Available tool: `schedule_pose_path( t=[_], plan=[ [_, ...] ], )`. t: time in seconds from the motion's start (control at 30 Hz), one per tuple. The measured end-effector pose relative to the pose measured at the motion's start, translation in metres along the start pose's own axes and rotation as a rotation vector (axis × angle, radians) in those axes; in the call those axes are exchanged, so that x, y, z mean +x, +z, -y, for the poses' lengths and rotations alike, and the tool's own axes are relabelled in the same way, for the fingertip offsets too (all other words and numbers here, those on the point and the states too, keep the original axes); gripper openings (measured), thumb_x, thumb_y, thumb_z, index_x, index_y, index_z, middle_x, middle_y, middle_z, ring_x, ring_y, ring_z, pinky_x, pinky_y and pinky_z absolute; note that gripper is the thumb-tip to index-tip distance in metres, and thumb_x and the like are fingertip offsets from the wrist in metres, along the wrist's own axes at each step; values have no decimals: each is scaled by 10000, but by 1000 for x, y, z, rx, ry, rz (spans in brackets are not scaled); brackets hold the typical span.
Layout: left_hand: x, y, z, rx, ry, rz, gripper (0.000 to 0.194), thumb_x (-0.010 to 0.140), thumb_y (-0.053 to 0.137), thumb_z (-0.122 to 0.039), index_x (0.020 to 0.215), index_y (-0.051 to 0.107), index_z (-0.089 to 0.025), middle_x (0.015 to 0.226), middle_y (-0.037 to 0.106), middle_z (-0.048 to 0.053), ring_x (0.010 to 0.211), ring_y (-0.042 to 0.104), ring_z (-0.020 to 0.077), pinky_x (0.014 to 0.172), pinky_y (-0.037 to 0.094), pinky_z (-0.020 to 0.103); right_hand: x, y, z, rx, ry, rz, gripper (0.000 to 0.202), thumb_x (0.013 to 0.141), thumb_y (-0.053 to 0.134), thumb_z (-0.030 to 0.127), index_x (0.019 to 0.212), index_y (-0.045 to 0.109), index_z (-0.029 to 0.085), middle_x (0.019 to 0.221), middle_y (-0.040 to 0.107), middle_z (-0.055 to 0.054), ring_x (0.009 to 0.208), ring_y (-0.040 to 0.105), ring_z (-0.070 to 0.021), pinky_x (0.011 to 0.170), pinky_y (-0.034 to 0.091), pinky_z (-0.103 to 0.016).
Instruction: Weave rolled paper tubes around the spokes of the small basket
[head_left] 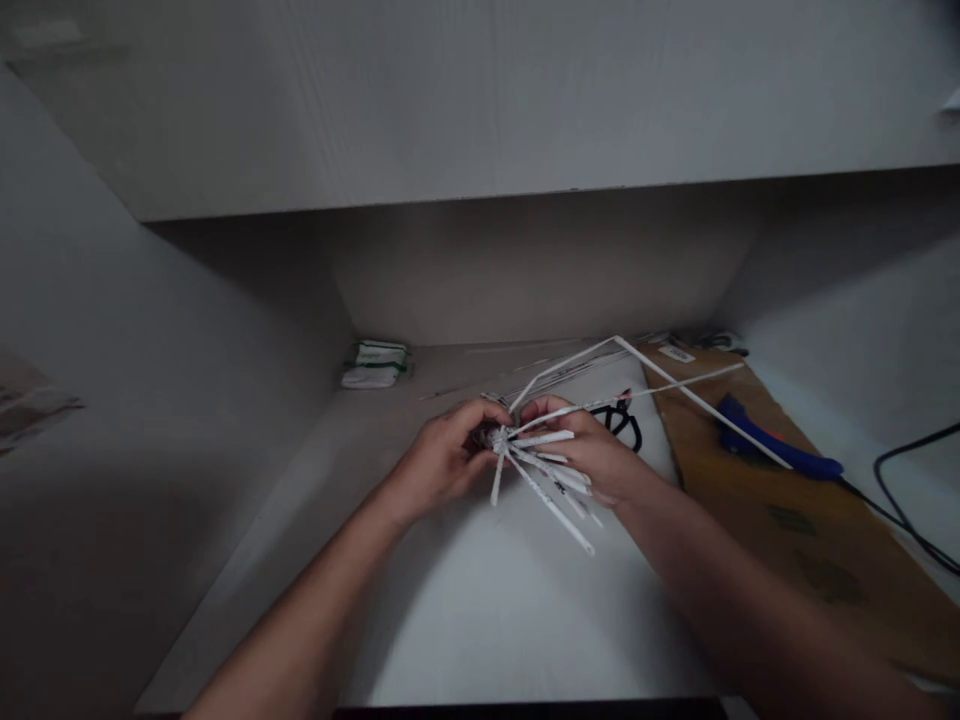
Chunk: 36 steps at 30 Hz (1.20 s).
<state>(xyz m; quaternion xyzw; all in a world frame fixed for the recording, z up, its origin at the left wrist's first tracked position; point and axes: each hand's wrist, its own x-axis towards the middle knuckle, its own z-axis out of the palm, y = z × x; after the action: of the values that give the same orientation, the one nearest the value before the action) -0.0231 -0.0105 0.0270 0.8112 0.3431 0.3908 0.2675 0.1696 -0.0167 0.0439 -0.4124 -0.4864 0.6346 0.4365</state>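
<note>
A woven bundle of rolled paper sticks (504, 440) is between my hands above the white table. Its short ends fan out toward the lower right, and two long sticks reach right, one of them bent at an angle. My left hand (454, 448) is closed around the knot of the bundle, thumb and fingers on either side. Behind the fanned ends, my right hand (589, 450) has its fingers curled at the bundle's right side; its fingertips are partly hidden by the sticks. Black-handled scissors (634, 430) lie just beyond the right hand.
At right, a blue glue gun (780, 445) with a black cord (892, 515) rests on a brown cardboard sheet (795, 560). Loose thin sticks (555, 375) lie at the back. A white and green packet (377, 362) stands back left. An overhanging white panel (480, 110) spans above.
</note>
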Motion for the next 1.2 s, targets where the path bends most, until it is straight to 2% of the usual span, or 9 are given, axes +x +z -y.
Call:
schedule_pose_path(
  t=[0.2, 0.37, 0.53, 0.73, 0.83, 0.97, 1.2],
  plan=[
    [0, 1, -4, 105, 25, 32, 266, 800, 657, -170, 1055, 596, -206, 971, 654, 42, 842, 599, 146, 750, 455, 252, 1, 6, -6, -87, -52, -36, 386, 534, 805, 264, 806, 541, 189, 669, 602, 47, 557, 533, -107, 571, 418, -261],
    [0, 3, -9, 126, 46, 58, 231, 815, 659, -207, 1036, 592, -203, 945, 656, 40, 809, 592, 142, 739, 438, 249, 5, 2, -13, -154, -131, -19, 444, 485, 845, 282, 740, 490, 205, 624, 554, 65, 569, 524, -119, 532, 387, -246],
    [0, 4, -7, 102, 30, 75, 141, 832, 625, -212, 969, 594, -194, 881, 655, 36, 789, 591, 147, 714, 430, 250, 7, -3, -22, -268, -253, -12, 392, 551, 835, 287, 779, 526, 212, 717, 594, 26, 644, 551, -148, 562, 402, -264],
    [-1, 5, -5, 89, 45, 46, 150, 816, 636, -194, 958, 588, -197, 885, 656, 32, 796, 590, 147, 717, 426, 246, 8, -3, -25, -323, -311, -11, 329, 601, 800, 254, 796, 539, 205, 727, 585, 30, 664, 547, -136, 560, 399, -242],
    [-1, 5, -5, 23, 11, 48, 169, 820, 644, -235, 969, 581, -185, 873, 647, 29, 767, 574, 137, 691, 422, 235, 9, -8, -20, -357, -261, 13, 293, 635, 783, 263, 820, 565, 198, 735, 604, 28, 657, 558, -129, 561, 412, -239],
    [-1, 3, -4, -30, -44, 51, 199, 816, 650, -247, 988, 577, -177, 841, 636, 14, 716, 554, 120, 652, 412, 222, 9, -13, -14, -283, -201, 93, 287, 662, 781, 294, 868, 618, 177, 792, 656, -6, 715, 611, -143, 653, 470, -278],
    [0, 3, -3, -84, -51, -30, 180, 799, 682, -291, 897, 595, -167, 832, 645, 24, 737, 574, 125, 666, 426, 218, 6, -9, -12, -151, -222, 61, 310, 671, 788, 318, 889, 616, 180, 800, 670, -9, 707, 638, -136, 655, 509, -292]
  ],
)
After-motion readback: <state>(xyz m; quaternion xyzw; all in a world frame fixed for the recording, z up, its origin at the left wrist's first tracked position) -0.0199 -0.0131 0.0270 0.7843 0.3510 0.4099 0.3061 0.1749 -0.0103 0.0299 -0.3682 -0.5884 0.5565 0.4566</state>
